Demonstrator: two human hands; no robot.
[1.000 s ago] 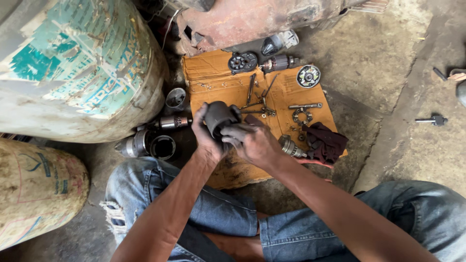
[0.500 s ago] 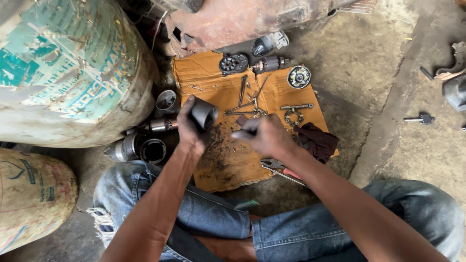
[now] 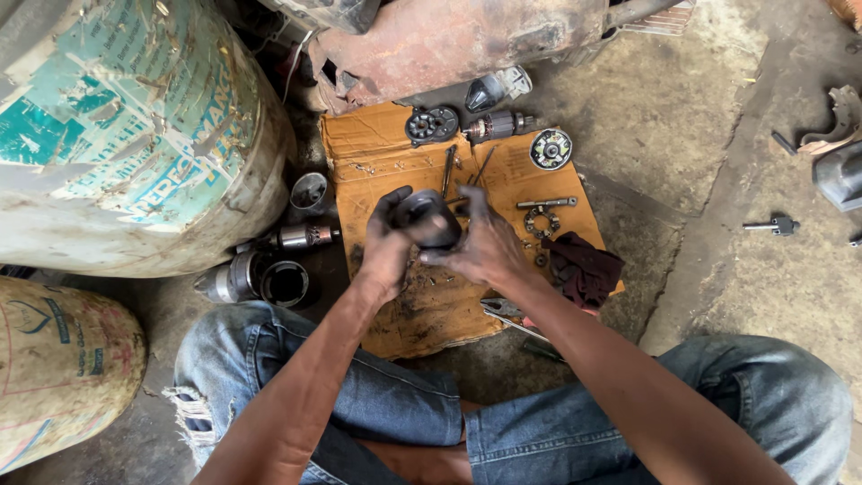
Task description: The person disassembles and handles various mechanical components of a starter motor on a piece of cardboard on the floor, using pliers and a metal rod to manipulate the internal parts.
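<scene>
Both my hands meet over a greasy sheet of cardboard (image 3: 377, 148) on the floor. My left hand (image 3: 386, 247) grips a dark cylindrical metal housing (image 3: 429, 218) from the left side. My right hand (image 3: 489, 247) holds the same housing from the right, fingers spread over its end. On the cardboard beyond lie a round end plate (image 3: 432, 124), a motor armature (image 3: 498, 126), a round brush plate (image 3: 550, 148), a small ring part (image 3: 539, 220), thin rods (image 3: 447, 171) and a dark red rag (image 3: 584, 268).
A large worn drum (image 3: 117, 135) lies at the left, a sack (image 3: 58, 377) below it. Metal cylinders (image 3: 260, 280) and a cup (image 3: 309, 190) sit beside the cardboard. Rusty machinery (image 3: 449, 40) is at the top. Pliers (image 3: 507, 312) lie by my knee; a bolt (image 3: 774, 225) rests at right.
Half a second ago my hands were apart, the left holding the housing alone. Now the right hand has come back onto the housing and both grip it together.
</scene>
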